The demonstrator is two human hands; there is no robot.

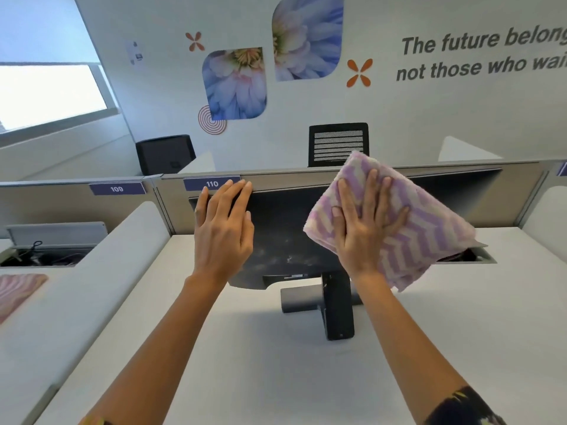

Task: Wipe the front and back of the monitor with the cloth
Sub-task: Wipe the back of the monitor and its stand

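Reaching in from 6 o'clock, two bare forearms cross the white tabletop toward the monitor. It stands mid-tabletop on a dark stand, tilted back. The left hand lies flat on the dark panel near its 10 o'clock corner, its fingers straight and close together, tips at the top edge, holding nothing. The right hand presses the cloth, a purple-and-cream zigzag, against the panel's 3 o'clock side, with its fingers spread straight on top of the fabric. The dusty face under both hands looks like the monitor's back, though that is hard to tell. At 12 o'clock a grey partition carries a label reading 110. A black chair stands beyond it.
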